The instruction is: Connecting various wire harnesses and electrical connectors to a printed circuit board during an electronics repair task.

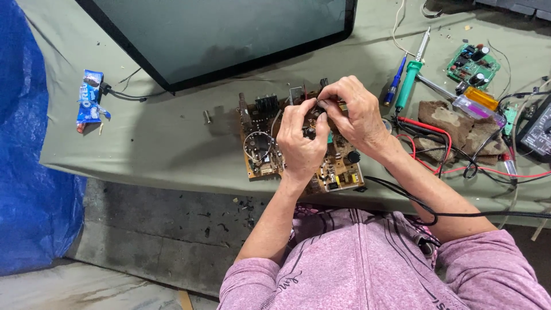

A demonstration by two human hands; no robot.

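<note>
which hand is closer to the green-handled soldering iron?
Right. The right hand is over the circuit board, just beside the soldering iron; the left hand sits farther off, on the right hand's other side.

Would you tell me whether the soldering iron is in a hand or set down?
Set down: the soldering iron lies on the cloth-covered table.

- Looking steeply down from the head onto the near edge of the workbench (172, 149).
- Facing away from the body, toward the bench's far edge.
- Sitting close, framing both forearms, lap and floor (143, 229) below.
</note>
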